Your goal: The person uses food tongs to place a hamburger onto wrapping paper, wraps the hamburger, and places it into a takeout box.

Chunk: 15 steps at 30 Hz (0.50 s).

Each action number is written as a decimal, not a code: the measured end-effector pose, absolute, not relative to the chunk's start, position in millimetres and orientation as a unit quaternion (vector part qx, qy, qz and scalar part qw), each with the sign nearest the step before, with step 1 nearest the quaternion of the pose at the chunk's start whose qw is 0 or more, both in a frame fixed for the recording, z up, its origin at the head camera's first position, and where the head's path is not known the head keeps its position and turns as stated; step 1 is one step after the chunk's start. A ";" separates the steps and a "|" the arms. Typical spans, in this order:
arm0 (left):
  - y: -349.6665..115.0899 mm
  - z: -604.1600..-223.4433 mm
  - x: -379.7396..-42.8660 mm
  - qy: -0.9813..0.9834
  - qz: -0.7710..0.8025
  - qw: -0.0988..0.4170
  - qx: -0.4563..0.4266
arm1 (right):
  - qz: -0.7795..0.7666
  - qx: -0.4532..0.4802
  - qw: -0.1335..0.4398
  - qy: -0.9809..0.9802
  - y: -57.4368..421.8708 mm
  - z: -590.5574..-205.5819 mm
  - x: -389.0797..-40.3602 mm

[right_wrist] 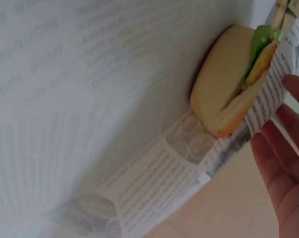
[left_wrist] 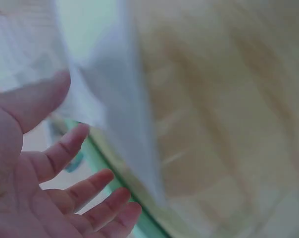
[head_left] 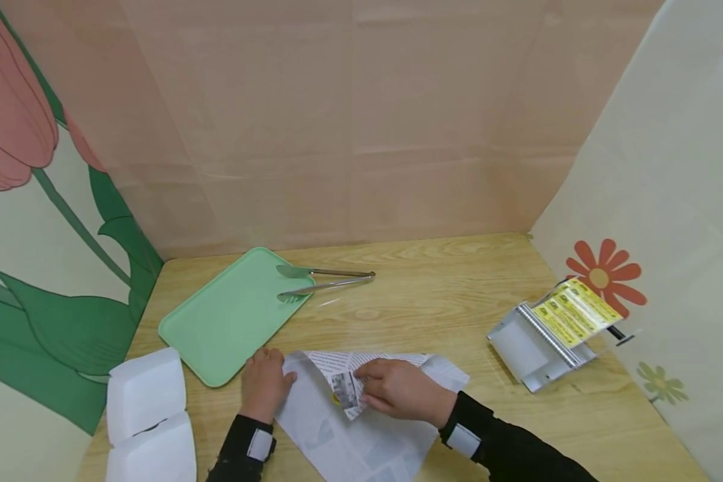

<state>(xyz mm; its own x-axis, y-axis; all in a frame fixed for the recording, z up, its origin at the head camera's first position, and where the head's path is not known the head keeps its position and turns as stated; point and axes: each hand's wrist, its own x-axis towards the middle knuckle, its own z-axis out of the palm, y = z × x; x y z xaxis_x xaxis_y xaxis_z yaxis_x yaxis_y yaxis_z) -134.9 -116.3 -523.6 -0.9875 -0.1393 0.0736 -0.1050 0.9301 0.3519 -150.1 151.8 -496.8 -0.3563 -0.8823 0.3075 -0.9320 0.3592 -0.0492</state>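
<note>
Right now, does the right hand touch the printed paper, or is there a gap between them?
Touching. The head view shows it: the right hand has its fingertips on the folded-over part of the printed paper, with no gap.

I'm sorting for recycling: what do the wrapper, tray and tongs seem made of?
Wrapper: seemingly paper, thin and folding, printed like newspaper; any coating can't be told. Tray: likely plastic, smooth, evenly pale green. Tongs: probably metal, judging by the shiny silver handles.

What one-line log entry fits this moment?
Right hand: touching folded white printed paper sheet; left hand: at sheet's left edge; round pale bun with green filling: partly covered by sheet
</note>
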 end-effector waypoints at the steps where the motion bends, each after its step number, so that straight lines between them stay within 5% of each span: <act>1: -113.3 -519.0 -134.5 -0.981 -0.178 0.061 0.056 | 0.110 0.551 0.116 -0.819 150.9 -498.0 -149.4; 7: -88.3 -488.6 -129.5 -0.963 -0.193 0.161 -0.095 | 0.103 0.530 0.122 -0.833 148.2 -501.7 -144.9; 15: -58.0 -491.2 -123.7 -0.933 -0.140 0.138 -0.301 | 0.084 0.530 0.155 -0.829 149.1 -504.5 -143.3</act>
